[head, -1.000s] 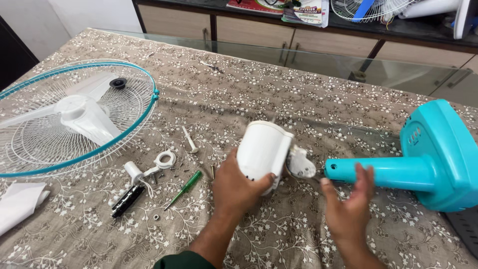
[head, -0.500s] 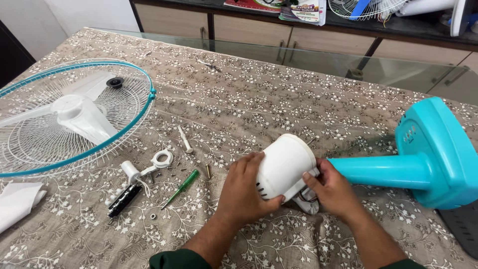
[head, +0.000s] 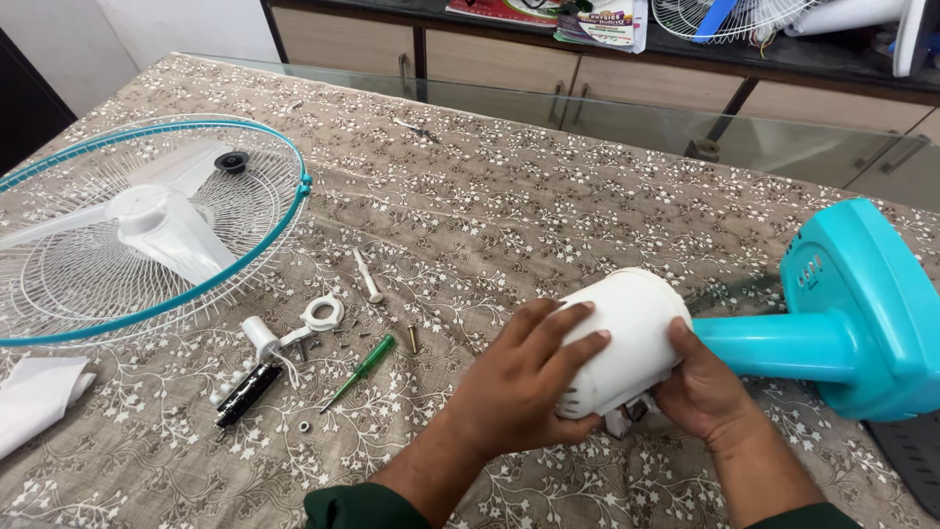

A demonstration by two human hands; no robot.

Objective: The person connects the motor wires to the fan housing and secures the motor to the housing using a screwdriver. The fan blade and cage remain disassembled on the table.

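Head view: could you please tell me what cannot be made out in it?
- Joint between white housing and teal stand: hidden by the housing and right hand.
- Parts under the housing: covered by left hand.
- Fan guard and white cloth: cut off by left edge.
- Screws near green screwdriver: too small to count.

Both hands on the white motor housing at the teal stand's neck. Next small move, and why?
Probably nudge the white plastic motor housing a little further onto the teal plastic stand neck. The left hand wraps its near side, the right hand cups it underneath, and it sits tilted against the neck's end, with a small white part showing below.
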